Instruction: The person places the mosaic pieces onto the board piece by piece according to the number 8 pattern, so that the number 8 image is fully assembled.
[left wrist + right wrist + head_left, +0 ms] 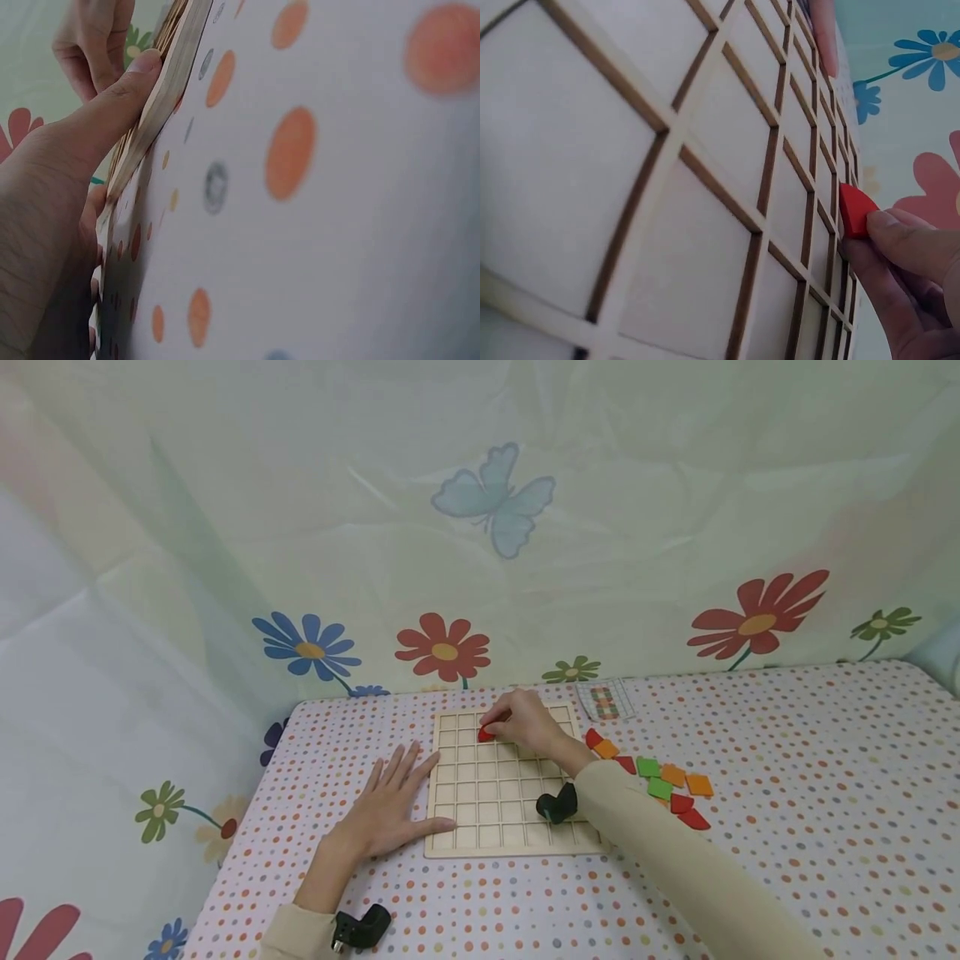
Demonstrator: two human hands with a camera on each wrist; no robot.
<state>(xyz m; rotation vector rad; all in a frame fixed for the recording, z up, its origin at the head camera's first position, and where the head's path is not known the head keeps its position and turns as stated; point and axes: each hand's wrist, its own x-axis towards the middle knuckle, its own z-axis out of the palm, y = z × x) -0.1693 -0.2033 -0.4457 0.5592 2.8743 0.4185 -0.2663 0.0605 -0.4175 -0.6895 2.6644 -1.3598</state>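
Now, the right hand (522,720) pinches 1 red piece (486,735), likely light, stiff and best held by its edges, at the far rows of the grid board (487,812), the left hand (388,808) spread-fingered at its side.

Red piece (857,211), pale gridded board (487,814), multicolour-dotted white tablecloth (825,827), seemingly orange-and-green patterned card (604,701)

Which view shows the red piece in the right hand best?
Right wrist: the red piece looks largest there, its curved edge visible, pinched in the right hand. Head shows it small, partly covered by that hand. Left wrist doesn't show it.
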